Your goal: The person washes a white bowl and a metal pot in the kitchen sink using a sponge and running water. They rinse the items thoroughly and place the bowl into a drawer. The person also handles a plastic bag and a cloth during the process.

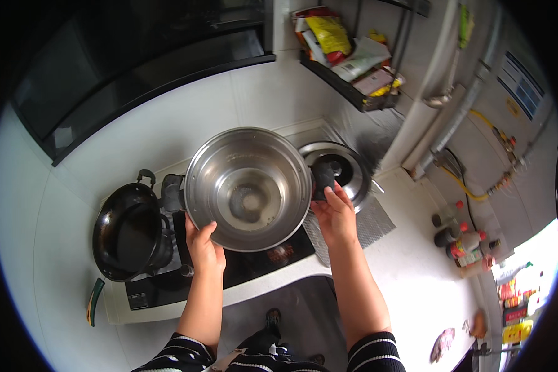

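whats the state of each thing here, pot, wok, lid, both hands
steel pot: held up over the stove, tilted toward the camera, a little water inside
left hand: gripping the pot's rim
right hand: on the pot's black handle
black wok: on the burner, empty
lid: lying behind the pot

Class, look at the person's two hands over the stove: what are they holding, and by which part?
Both hands hold the steel pot: the left hand grips its near rim, the right hand its black side handle.

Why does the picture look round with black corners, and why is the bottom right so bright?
Head view: the fisheye lens bends straight edges and leaves a black rim; daylight washes out the lower right by the bottles; the steel pot, held by the left hand and right hand, shows soft glare.
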A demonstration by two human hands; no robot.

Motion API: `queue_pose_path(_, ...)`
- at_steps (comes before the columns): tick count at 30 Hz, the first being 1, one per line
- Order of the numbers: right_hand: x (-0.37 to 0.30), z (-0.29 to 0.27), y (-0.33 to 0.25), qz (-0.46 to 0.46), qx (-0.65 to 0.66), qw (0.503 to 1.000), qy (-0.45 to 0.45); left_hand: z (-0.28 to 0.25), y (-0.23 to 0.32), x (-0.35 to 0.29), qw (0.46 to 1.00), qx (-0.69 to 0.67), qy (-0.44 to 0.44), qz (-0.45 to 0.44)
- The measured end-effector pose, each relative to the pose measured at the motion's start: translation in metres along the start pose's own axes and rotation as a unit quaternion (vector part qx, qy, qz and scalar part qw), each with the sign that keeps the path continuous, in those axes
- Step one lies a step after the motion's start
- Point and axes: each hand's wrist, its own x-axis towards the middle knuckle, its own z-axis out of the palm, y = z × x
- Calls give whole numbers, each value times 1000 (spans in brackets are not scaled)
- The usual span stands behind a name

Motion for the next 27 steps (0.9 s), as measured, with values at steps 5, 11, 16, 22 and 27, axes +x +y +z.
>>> queue_pose_path(5,-113,-74,-69,-85,-34,993,79,43,-7,-100,994,16,-96,-47)
queue_pose_path(11,-304,-198,-152,-174,-38,960,216,92,-47,-267,957,25,-226,-181)
queue_pose_path(16,-496,-298,-222,-223,-39,915,333,126,-84,-440,892,21,-358,-275)
queue_pose_path(22,-699,-376,-280,-230,-30,858,458,160,-120,-614,784,46,-443,-432)
queue_pose_path(27,-807,-411,-320,-267,-63,791,547,183,-150,-714,646,99,-495,-572)
